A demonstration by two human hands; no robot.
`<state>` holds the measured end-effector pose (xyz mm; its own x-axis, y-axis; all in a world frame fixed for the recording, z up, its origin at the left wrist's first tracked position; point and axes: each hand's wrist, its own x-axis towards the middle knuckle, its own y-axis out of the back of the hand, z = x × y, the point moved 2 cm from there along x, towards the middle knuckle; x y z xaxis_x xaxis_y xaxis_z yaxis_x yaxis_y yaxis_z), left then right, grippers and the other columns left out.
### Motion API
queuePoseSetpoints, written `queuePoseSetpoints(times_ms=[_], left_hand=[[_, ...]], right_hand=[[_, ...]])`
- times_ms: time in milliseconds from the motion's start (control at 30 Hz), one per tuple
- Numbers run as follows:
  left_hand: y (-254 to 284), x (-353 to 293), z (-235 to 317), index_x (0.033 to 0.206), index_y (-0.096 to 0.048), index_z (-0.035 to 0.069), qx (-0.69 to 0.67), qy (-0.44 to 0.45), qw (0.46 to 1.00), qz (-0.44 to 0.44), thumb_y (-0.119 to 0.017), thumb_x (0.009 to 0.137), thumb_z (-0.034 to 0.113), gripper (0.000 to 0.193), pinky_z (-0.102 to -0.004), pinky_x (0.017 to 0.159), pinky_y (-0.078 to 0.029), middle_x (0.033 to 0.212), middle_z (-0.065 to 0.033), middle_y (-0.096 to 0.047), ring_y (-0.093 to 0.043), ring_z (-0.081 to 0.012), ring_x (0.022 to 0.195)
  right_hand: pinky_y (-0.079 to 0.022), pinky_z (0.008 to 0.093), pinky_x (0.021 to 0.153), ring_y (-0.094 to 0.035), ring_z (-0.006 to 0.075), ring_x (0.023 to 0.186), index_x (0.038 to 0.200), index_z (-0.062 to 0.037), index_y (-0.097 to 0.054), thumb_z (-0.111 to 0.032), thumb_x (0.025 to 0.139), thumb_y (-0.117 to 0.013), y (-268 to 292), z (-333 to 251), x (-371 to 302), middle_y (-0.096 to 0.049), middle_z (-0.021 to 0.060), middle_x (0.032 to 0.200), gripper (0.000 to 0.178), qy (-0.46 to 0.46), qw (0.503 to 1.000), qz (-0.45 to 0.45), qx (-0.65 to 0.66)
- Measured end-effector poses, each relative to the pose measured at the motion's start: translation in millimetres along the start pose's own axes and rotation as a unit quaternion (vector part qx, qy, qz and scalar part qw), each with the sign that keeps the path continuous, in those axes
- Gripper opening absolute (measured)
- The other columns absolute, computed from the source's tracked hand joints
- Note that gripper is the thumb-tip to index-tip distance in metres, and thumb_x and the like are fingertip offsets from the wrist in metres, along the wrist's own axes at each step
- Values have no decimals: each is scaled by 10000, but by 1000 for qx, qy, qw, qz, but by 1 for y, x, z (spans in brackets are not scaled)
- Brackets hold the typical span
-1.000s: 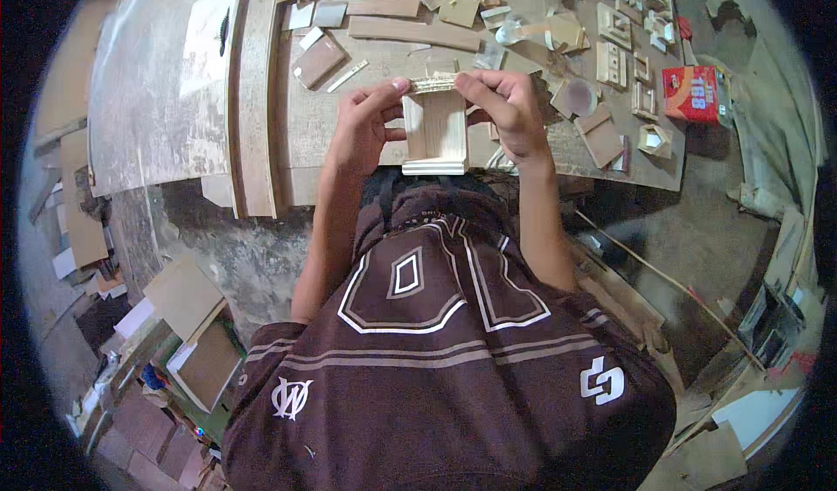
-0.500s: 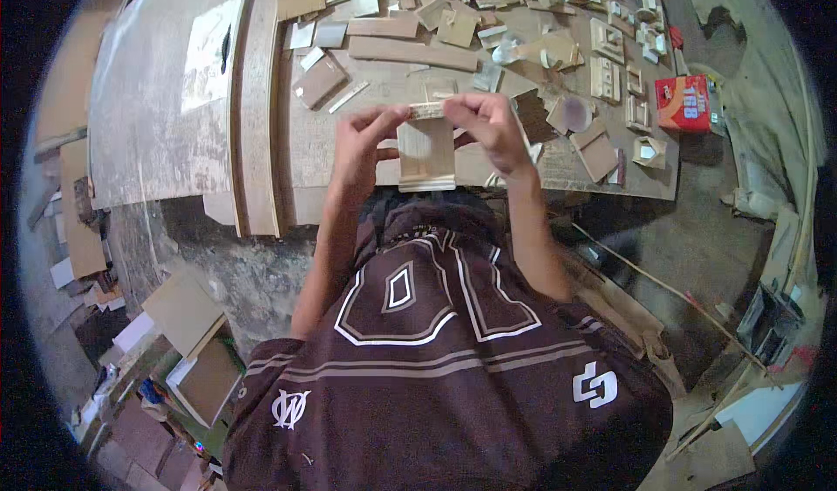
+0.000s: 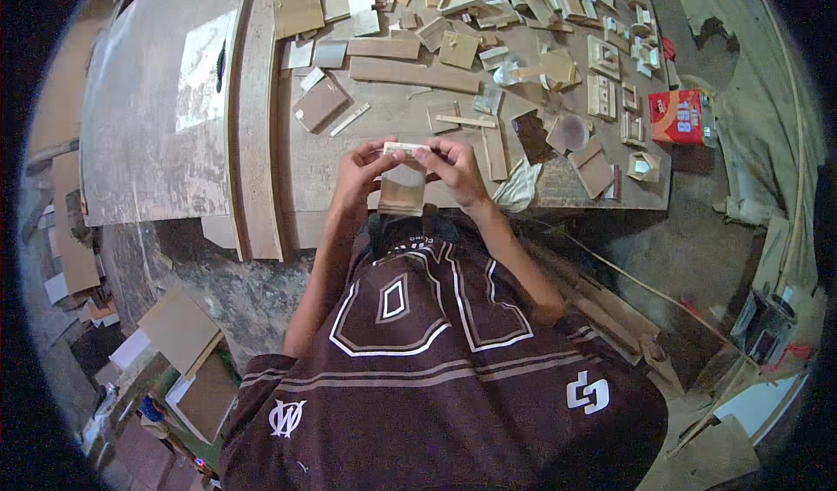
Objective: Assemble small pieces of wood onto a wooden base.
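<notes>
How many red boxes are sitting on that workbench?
1. The red box stands at the far right edge of the workbench, beyond the right hand, among small wooden frames. Others may lie hidden under the scattered wood pieces.

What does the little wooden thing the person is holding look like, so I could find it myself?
Start at the big wooden worktable strewn with cut boards, and go to its near edge, where the left hand and right hand meet. Between them is a small pale wooden box piece, held up off the table. Unlike the flat scraps lying around, it is the only piece gripped in both hands.
</notes>
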<state>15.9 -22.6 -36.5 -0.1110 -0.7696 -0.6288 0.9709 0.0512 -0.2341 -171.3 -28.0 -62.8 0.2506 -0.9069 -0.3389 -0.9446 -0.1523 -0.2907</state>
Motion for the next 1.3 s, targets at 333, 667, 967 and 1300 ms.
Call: queuePoseSetpoints(times_ms=[333, 667, 967, 1300], left_hand=[[50, 40, 27, 1325, -510, -19, 65, -152, 984, 68, -872, 739, 103, 700, -286, 773, -548, 951, -119, -729, -691, -163, 864], [48, 39, 88, 1414, -377, 62, 260, -226, 934, 96, -924, 621, 162, 968, -356, 807, -551, 917, -159, -728, -704, -224, 856], [44, 27, 124, 1450, -216, 27, 302, -137, 937, -113, -933, 601, 245, 1133, -350, 733, -537, 846, -192, -712, -695, -259, 770], [51, 17, 130, 1448, -210, 19, 300, -144, 923, -195, -933, 594, 268, 1146, -366, 776, -505, 852, -181, -705, -662, -255, 817]], right_hand=[[-559, 387, 776, -696, 326, 875, 992, -67, -717, -135, 817, -694, 83, 59, 71, -725, 135, 968, 189, 18, 862, 200, -465], [-517, 432, 800, -648, 330, 933, 1025, -88, -743, -162, 849, -704, 74, 17, 81, -688, 137, 925, 195, 138, 764, 130, -616], [-465, 343, 549, -636, 266, 634, 931, -47, -734, -124, 876, -683, -44, -186, 76, -670, 107, 764, 107, 272, 743, -192, -581], [-466, 404, 544, -619, 290, 630, 952, -127, -737, -171, 827, -709, -85, -192, 74, -602, 64, 706, 135, 273, 610, -263, -695]])
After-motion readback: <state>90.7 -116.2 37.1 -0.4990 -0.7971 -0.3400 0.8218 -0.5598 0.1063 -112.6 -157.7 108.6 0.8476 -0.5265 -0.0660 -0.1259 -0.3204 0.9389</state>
